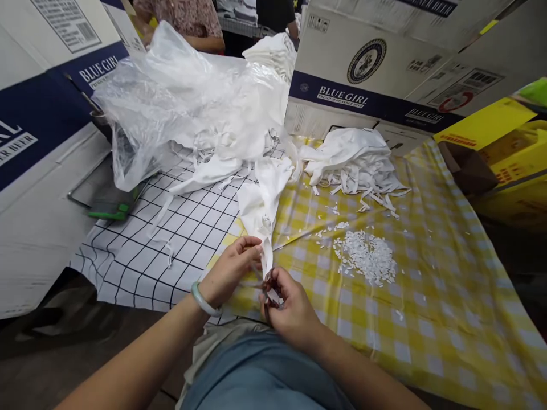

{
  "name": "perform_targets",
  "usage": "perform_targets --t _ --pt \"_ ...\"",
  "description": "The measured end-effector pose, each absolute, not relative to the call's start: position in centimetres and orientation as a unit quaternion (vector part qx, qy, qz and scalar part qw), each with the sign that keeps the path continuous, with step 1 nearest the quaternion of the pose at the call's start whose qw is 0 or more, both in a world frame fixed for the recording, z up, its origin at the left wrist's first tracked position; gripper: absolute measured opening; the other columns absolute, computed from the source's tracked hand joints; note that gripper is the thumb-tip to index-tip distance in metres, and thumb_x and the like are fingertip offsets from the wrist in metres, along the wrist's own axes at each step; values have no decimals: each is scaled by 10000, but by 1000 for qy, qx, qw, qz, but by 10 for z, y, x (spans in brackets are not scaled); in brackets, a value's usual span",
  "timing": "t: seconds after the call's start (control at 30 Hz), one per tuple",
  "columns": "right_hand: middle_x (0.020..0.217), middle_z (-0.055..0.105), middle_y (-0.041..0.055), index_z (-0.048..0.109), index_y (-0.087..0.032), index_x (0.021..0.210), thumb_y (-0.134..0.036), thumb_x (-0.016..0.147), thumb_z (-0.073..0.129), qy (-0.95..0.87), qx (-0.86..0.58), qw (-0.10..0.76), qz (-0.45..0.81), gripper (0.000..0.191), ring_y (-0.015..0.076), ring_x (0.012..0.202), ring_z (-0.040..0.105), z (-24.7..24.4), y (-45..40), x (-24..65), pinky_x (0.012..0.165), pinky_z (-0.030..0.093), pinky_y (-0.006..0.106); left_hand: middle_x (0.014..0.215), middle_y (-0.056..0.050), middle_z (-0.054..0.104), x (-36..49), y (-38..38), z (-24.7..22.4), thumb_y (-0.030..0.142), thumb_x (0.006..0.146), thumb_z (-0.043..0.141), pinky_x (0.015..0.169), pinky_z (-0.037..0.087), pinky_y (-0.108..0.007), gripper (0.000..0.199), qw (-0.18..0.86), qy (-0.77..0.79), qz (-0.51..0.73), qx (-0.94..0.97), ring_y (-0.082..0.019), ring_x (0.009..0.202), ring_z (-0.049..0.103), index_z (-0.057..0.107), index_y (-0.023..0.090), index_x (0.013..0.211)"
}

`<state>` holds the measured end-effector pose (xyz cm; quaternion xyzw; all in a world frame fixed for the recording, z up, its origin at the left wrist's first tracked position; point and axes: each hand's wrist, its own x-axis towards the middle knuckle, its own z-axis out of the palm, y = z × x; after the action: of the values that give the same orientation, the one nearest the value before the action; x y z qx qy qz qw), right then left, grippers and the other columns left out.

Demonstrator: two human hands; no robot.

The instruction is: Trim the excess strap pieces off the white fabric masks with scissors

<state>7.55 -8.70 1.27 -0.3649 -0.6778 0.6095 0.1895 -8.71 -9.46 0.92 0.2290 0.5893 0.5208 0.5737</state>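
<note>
My left hand, with a pale green bangle at the wrist, pinches the near end of a white cloth strip at the table's front edge. Close beside it, my right hand is closed on a small dark tool, which looks like scissors or snips, at the strip's tip. The strip runs back into a large heap of white cloth. To the right lies a pile of small white pieces, with a stack of white cloth with ties behind it.
Clear plastic covers part of the heap. Cardboard boxes stand at the left and back right. A green-and-black object lies near the left box. Yellow packaging is at the far right. Another person's arm shows behind.
</note>
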Motion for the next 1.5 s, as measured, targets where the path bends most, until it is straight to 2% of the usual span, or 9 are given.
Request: perform_targets --t 0.23,0.43,0.6,0.77,1.0,1.1,1.17,1.3,1.5 --pt "770 643 -1 488 -243 867 -258 716 606 -821 -270 133 484 192 158 634 593 15 -109 75 591 434 241 715 -8 614 -92 -73 3 408 709 759 556 481 -249 355 549 607 488 303 -102 568 554 650 130 903" --pt "775 677 23 540 -232 891 -439 702 730 -828 -295 92 469 339 200 660 645 4 -117 90 605 479 273 1179 -113 650 -140 -41 1 418 823 660 885 565 -412 497 398 681 493 368 -224 1018 671 531 193 1247" --pt "796 669 26 522 -236 913 -416 781 693 -756 -443 142 461 282 192 695 650 13 -104 128 634 529 277 1318 -137 588 -205 -20 -14 309 694 761 1177 288 -539 382 226 765 403 448 -344 1315 468 647 144 1020" --pt "950 666 68 493 -235 986 -385 826 669 -667 -520 199 495 281 207 841 677 10 -103 164 730 579 292 1161 -104 647 -253 -15 -12 380 768 618 1146 359 -509 188 115 796 331 494 -348 1265 526 649 196 789" --pt "725 540 -34 451 -239 855 -207 765 647 -664 -519 180 507 218 110 585 498 -1 -111 178 554 453 211 1226 -113 593 -252 -28 22 393 817 527 1071 257 -720 312 38 807 241 537 -453 1265 475 659 110 824" --pt "689 476 -54 441 -239 839 -132 712 605 -671 -471 167 548 233 100 570 419 4 -110 176 529 392 202 1285 -77 600 -177 -61 19 298 779 579 1090 329 -633 238 86 681 194 700 -361 1239 503 693 218 972" --pt "692 441 -55 435 -239 829 -114 695 582 -658 -435 161 593 234 96 573 387 13 -109 174 513 358 196 1317 -42 597 -134 -85 12 207 738 624 1127 318 -570 377 156 580 160 783 -314 1248 511 671 299 1101" --pt "687 466 -57 442 -240 810 -90 671 568 -671 -372 102 634 240 90 544 372 25 -107 169 485 330 193 1131 -123 632 -118 -116 -2 144 822 538 908 474 -455 205 152 575 147 791 -286 1032 561 675 232 946" --pt "1033 683 49 527 -241 893 -153 783 611 -740 -461 247 423 164 213 957 633 5 -73 146 867 489 342 927 -96 635 -127 -120 7 161 831 490 770 493 -380 159 165 661 273 680 -243 856 583 638 211 800"
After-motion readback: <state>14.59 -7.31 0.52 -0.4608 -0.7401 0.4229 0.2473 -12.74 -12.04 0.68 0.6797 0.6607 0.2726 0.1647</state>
